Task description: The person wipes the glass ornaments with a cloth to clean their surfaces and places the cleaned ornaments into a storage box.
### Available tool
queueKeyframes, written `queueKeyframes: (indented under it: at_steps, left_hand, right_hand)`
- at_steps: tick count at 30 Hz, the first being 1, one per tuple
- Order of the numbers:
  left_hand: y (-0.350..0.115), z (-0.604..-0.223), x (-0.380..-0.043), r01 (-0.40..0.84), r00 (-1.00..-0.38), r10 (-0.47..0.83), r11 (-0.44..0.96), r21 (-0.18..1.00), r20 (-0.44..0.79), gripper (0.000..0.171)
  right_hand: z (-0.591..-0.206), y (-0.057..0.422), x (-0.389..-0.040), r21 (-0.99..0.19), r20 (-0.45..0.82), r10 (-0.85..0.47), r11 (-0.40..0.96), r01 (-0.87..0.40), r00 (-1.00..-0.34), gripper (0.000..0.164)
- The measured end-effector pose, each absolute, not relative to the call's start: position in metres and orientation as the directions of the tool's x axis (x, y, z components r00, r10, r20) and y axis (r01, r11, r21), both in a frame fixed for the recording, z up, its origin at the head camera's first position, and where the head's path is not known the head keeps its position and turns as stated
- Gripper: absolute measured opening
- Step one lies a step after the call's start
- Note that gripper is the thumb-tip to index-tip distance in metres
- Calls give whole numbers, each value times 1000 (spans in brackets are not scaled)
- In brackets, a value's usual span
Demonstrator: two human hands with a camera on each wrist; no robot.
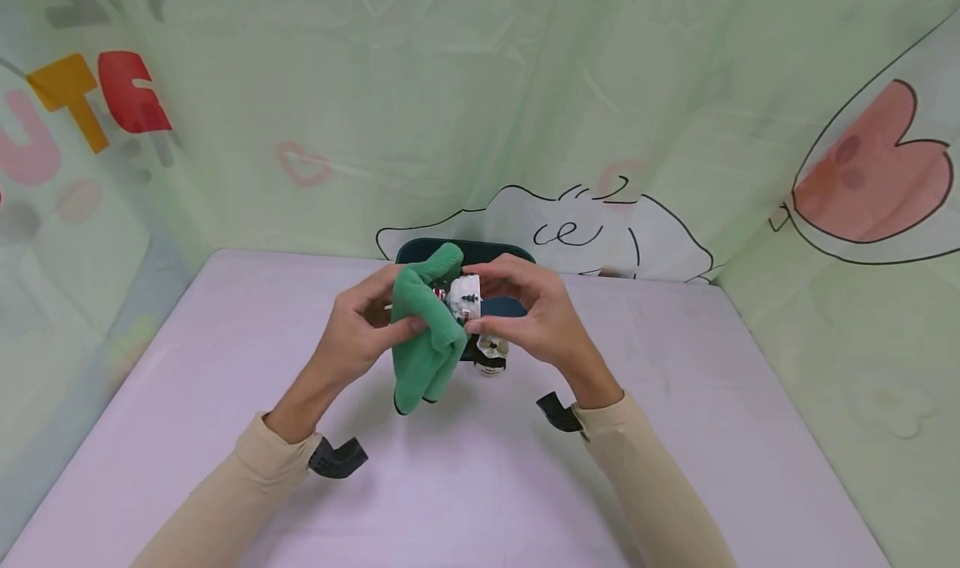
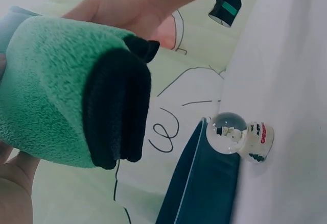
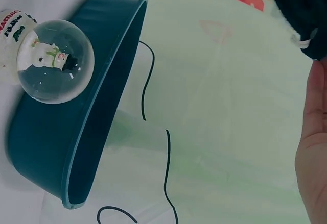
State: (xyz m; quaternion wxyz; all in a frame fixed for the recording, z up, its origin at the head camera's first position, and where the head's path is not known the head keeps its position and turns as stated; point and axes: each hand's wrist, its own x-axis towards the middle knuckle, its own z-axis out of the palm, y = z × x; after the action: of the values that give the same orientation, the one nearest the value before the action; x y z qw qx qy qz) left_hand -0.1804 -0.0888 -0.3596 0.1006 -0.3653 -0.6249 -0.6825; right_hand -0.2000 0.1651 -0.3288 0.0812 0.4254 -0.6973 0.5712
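Hanging at the far left and across the far side, a pale green backdrop (image 1: 420,92) carries coloured letters (image 1: 69,101), among them a pink U and an orange T. Below it lies a table (image 1: 637,485) under a pale lilac covering. At near left, a beige left sleeve (image 1: 217,493) ends at a wrist bearing a black mount (image 1: 337,458). The left hand (image 1: 360,322) grips a green cloth (image 1: 427,318), thumb on the near face; the cloth is folded, dark along its edge, its lower end hanging over the table. Just right of the thumb, a white ornament (image 1: 467,297) with a small dark tree and red detail sits against the cloth, raised above the table; its left part is hidden in the fold. Behind both, at the far middle, stands a dark teal bin (image 1: 463,244); its contents cannot be told. On its near side, a snow globe (image 2: 240,136) stands upright on the table, a snowman inside its clear dome, red lettering on its white base. The right hand (image 1: 532,305) pinches the ornament's right end between thumb and fingers. The hands are apart, with cloth and ornament between them. At near right, the right sleeve (image 1: 652,476) bears a matching mount.
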Motion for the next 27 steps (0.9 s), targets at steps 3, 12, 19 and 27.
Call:
queueKeyframes:
  at_steps: [3,12,19,27]
  left_hand:
    - [-87,-359,-180,632,-694,319,-161,758,646,49]
    - [-83,-357,-179,689,-666,306,-97,719,680,56]
    - [-81,-357,-179,711,-653,289,-86,698,700,58]
    - [-79,-357,-179,745,-634,260,-46,665,728,61]
  right_hand:
    - [-328,166,-199,-747,570,-497,16,-664,-654,51]
    - [-323,169,-195,-815,466,-488,87,-573,-738,44]
    - [-318,169,-193,-860,407,-454,102,-500,-793,37]
    - [-319,167,-193,-866,404,-432,104,-490,-806,29]
